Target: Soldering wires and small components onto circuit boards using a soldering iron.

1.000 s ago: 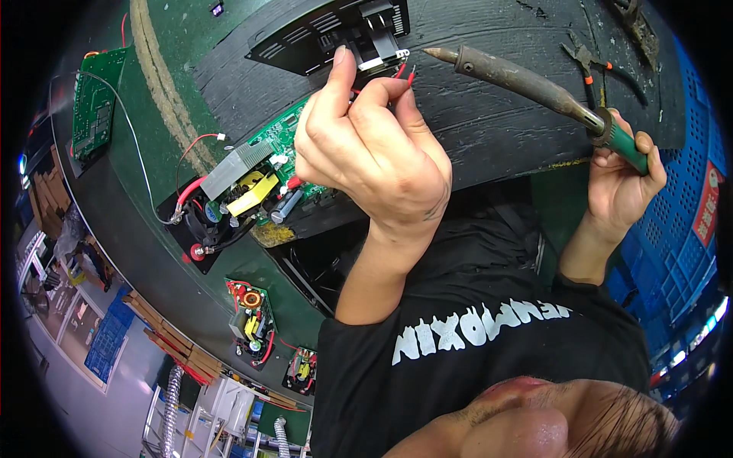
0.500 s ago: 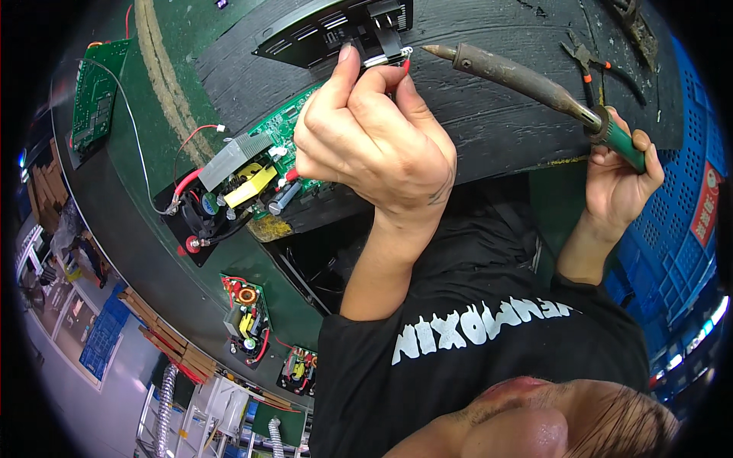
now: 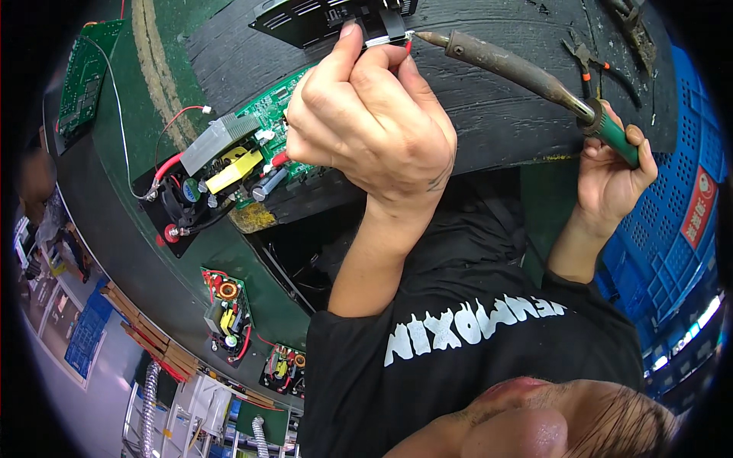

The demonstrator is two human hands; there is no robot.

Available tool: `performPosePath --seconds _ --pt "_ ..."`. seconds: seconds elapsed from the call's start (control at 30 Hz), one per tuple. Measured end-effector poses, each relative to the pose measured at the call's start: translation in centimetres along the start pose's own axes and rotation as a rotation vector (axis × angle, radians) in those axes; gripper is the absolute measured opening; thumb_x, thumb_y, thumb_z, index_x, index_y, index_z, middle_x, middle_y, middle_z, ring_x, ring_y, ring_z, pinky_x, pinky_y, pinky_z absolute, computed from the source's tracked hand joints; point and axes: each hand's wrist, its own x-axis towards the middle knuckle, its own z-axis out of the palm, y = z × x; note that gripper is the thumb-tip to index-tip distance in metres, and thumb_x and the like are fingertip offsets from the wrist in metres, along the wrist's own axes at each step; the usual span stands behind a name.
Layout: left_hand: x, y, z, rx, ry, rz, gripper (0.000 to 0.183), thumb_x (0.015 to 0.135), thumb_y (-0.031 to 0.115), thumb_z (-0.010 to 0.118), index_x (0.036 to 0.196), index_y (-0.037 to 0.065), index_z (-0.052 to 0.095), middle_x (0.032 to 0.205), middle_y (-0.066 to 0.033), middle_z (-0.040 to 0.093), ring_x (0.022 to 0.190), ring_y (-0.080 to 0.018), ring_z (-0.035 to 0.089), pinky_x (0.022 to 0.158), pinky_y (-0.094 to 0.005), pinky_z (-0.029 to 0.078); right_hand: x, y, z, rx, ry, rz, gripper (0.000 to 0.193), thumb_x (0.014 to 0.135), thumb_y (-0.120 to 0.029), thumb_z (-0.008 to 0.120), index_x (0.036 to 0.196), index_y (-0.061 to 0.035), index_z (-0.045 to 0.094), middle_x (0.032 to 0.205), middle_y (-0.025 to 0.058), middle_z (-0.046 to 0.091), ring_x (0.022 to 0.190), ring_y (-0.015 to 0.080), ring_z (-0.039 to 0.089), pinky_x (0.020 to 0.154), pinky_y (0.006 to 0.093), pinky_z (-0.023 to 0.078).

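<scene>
Right hand (image 3: 611, 172), right of frame: fist closed round green handle of soldering iron (image 3: 511, 69).

Left hand (image 3: 374, 126), centre: fingers pinched tight on red wire (image 3: 408, 47), end held up at top centre.

Change: iron tip, well short of wire a second ago, now touching wire end beside black housing (image 3: 321, 17). Judged: joint being heated.

Green circuit board (image 3: 267, 130) behind left hand, upper left, on black mat (image 3: 496, 114).

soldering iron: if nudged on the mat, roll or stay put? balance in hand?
The soldering iron looks round and long, so it would likely roll. The right hand grips only the green handle, so it is probably nose-heavy. The rigid metal barrel should not flex.
</scene>
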Motion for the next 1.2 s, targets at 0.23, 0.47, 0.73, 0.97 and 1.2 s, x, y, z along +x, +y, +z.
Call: performPosePath --seconds 0.23,0.47,0.73,0.97,1.2 --pt "-0.09 -0.07 0.02 0.016 0.015 0.007 0.012 0.069 0.015 0.066 0.078 0.009 0.060 0.101 -0.0049 0.054 0.089 -0.0242 0.045 0.076 -0.0380 0.027 -0.10 0.37 0.19 -0.048 0.096 0.005 0.026 0.087 -0.032 0.044 0.085 -0.0106 0.059 0.111 0.0264 0.057 0.082 0.0276 0.060 0.063 0.0318 0.047" --pt "-0.11 -0.06 0.17 0.052 0.021 0.022 0.012 0.070 0.015 0.065 0.079 0.009 0.060 0.100 -0.0048 0.054 0.090 -0.0244 0.044 0.076 -0.0382 0.027 -0.12 0.14 0.10 -0.001 0.013 0.032 0.026 0.087 -0.028 0.046 0.088 -0.0078 0.062 0.114 0.0291 0.054 0.094 0.0311 0.059 0.066 0.0296 0.047" --pt "-0.15 -0.12 0.07 0.058 0.018 0.029 0.011 0.070 0.016 0.064 0.079 0.009 0.060 0.100 -0.0043 0.054 0.090 -0.0243 0.044 0.078 -0.0378 0.026 -0.18 0.55 0.44 -0.033 0.099 0.001 0.028 0.087 -0.033 0.044 0.086 -0.0098 0.059 0.110 0.0278 0.057 0.082 0.0287 0.061 0.062 0.0321 0.048" --pt "-0.23 -0.04 0.09 0.087 0.005 0.044 0.011 0.070 0.016 0.063 0.079 0.010 0.061 0.101 -0.0033 0.055 0.090 -0.0233 0.045 0.079 -0.0368 0.026 -0.21 0.60 0.45 -0.032 0.085 -0.003 0.028 0.087 -0.033 0.044 0.086 -0.0086 0.059 0.109 0.0285 0.057 0.079 0.0296 0.062 0.060 0.0324 0.051" --pt "-0.17 -0.11 0.01 0.089 -0.007 0.044 0.010 0.071 0.017 0.062 0.079 0.010 0.061 0.102 -0.0031 0.056 0.090 -0.0231 0.046 0.080 -0.0360 0.025 -0.16 0.51 0.40 -0.002 0.003 0.025 0.024 0.086 -0.028 0.047 0.088 -0.0085 0.061 0.113 0.0287 0.054 0.093 0.0307 0.060 0.066 0.0303 0.048"
